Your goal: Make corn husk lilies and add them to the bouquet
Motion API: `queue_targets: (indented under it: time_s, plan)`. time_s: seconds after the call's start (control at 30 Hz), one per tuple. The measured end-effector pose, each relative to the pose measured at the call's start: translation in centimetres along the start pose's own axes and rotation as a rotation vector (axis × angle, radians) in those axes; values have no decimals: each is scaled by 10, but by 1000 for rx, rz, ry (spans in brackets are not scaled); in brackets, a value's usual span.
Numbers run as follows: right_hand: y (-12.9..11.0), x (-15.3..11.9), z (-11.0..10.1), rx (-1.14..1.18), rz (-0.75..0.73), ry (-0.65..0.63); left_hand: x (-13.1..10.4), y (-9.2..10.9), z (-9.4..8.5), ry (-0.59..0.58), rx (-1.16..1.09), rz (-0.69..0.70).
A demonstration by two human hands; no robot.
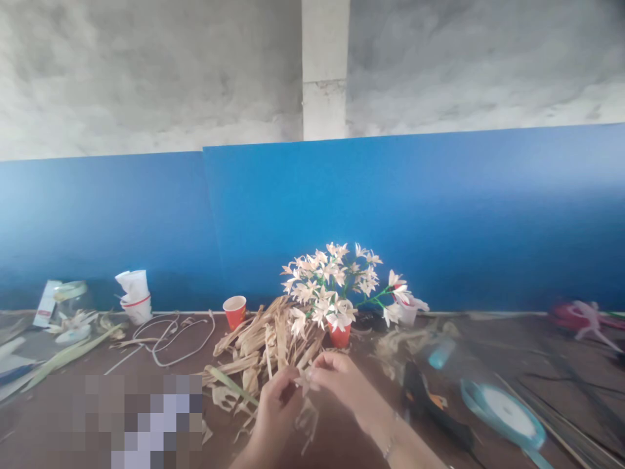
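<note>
My left hand and my right hand meet low in the middle of the head view. Both are closed, pinching a small pale, petal-like piece between the fingertips. It looks like husk, but blur hides its exact shape. Just beyond the hands lies a heap of dry, tan corn husks. Behind my right hand stands a red cup bearing a bunch of white flowers on green stems. Thin pale scraps lie below the fingers.
To the right are a black glue gun and a light-blue ribbon spool. An orange-red paper cup, a white cable and a white cup with tissue stand left. A blue panel borders the table's back.
</note>
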State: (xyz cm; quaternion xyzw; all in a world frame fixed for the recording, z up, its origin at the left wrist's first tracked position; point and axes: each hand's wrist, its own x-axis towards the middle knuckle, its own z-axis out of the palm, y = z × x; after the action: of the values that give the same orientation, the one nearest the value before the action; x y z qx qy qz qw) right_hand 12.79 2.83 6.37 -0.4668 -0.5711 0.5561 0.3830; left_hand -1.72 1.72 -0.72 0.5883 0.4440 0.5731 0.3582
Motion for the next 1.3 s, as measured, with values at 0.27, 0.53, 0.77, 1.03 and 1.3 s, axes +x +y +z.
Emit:
queue_targets:
  time_s: [0.27,0.53,0.77,1.03,1.3]
  plan:
    - [3,1,4,116,116,-40,0,4,-3,1,-56,60]
    - [10,5,2,127,98,-29,3,8,3,114,-373,-331]
    - [16,7,5,33,60,6,3,16,2,171,-596,-502]
    - [35,14,12,179,91,-103,3,18,3,99,-701,-572]
    - [36,15,6,138,89,-167,4,8,1,-10,-734,-483]
